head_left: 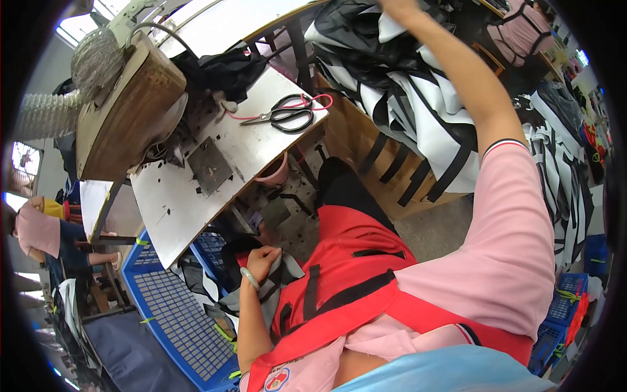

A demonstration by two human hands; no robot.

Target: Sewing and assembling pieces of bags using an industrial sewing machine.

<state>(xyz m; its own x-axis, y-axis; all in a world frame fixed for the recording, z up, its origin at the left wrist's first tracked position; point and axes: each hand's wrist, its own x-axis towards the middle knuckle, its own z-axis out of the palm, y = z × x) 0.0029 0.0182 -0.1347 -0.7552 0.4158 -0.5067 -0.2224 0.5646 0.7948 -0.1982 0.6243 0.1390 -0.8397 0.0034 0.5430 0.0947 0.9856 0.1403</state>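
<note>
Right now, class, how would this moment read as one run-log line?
left hand: curled at grey cloth | right hand: at black-and-white cloth pile, blurred, grip unclear | scissors: on white table

A machine stands on the desk's left part, 1 pair of scissors to its right. Right of the desk, a fabric heap overhangs a box. Below the near edge sits a crate holding cloth.

No legible lettering; only a small red-and-blue emblem on the pink shirt
</note>
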